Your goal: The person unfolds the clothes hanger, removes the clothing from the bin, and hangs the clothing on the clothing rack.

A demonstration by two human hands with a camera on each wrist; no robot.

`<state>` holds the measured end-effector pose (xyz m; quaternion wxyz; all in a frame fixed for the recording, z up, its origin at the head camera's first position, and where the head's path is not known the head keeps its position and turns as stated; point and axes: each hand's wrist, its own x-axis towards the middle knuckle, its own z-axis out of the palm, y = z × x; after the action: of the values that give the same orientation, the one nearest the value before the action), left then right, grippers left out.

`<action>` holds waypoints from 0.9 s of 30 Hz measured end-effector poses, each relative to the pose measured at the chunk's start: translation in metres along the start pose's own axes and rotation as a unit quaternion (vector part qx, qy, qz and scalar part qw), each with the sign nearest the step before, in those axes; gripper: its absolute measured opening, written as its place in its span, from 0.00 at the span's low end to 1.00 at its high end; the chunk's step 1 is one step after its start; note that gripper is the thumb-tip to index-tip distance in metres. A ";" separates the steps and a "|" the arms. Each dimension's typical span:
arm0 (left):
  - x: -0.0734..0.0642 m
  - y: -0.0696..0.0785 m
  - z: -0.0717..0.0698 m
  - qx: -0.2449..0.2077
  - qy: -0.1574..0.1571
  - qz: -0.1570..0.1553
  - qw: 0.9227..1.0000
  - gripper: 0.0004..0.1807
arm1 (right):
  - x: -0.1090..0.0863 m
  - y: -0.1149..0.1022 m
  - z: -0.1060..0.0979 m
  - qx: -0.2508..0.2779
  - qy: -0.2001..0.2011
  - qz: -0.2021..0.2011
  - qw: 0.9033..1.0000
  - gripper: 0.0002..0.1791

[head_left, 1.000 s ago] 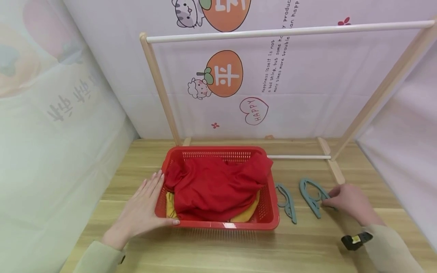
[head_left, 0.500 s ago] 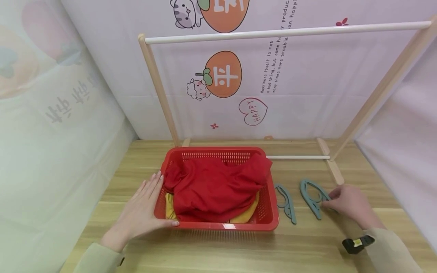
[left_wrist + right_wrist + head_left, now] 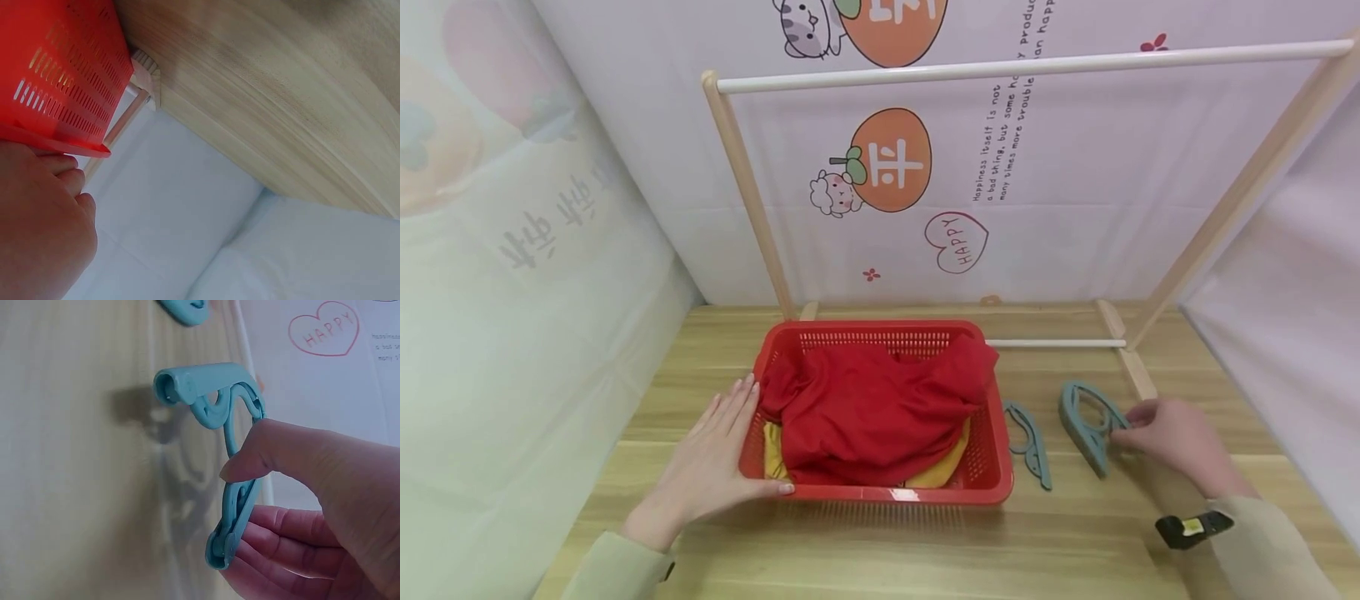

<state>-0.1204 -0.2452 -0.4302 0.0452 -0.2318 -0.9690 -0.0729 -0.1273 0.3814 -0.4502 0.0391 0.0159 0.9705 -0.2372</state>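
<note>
My left hand [image 3: 707, 467] lies along the left side of the red basket [image 3: 880, 496], fingers straight at the rim and thumb over the front rim. In the left wrist view its fingertips [image 3: 74, 180] meet the basket's edge. A red cloth garment [image 3: 872, 417] fills the basket, with yellow cloth [image 3: 942, 471] showing beneath. On the right, my right hand [image 3: 1180, 437] pinches one arm of a blue-green folding clothes hanger [image 3: 1081, 429] between thumb and fingers. The right wrist view shows that hanger [image 3: 215, 378] tilted up, its shadow on the table. A second hanger [image 3: 1036, 450] lies beside the basket.
Behind the basket stands a rack with a white top rod [image 3: 1030, 68], wooden posts [image 3: 748, 192] and a low white bar [image 3: 1056, 343]. Printed cloth [image 3: 820, 250] hangs at the back, with pale cloth on both sides. The table [image 3: 880, 558] has a wood-grain top.
The hanger in my right hand has tilted up from the table, and that hand has shifted slightly. My left hand and the basket have stayed put.
</note>
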 end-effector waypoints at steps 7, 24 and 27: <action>0.001 0.001 0.000 0.002 -0.011 0.001 1.000 0.75 | 0.000 -0.008 -0.008 0.011 -0.008 0.002 1.000 0.32; 0.001 0.000 -0.002 0.003 -0.020 -0.005 1.000 0.75 | 0.018 -0.048 -0.043 0.017 0.048 -0.038 0.998 0.34; 0.002 -0.001 -0.002 0.003 -0.019 -0.005 1.000 0.75 | 0.020 -0.059 -0.049 0.023 0.074 -0.044 0.996 0.32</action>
<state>-0.1220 -0.2455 -0.4278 0.0271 -0.2281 -0.9710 -0.0660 -0.1537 0.3524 -0.3812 -0.0433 -0.0082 0.9649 -0.2588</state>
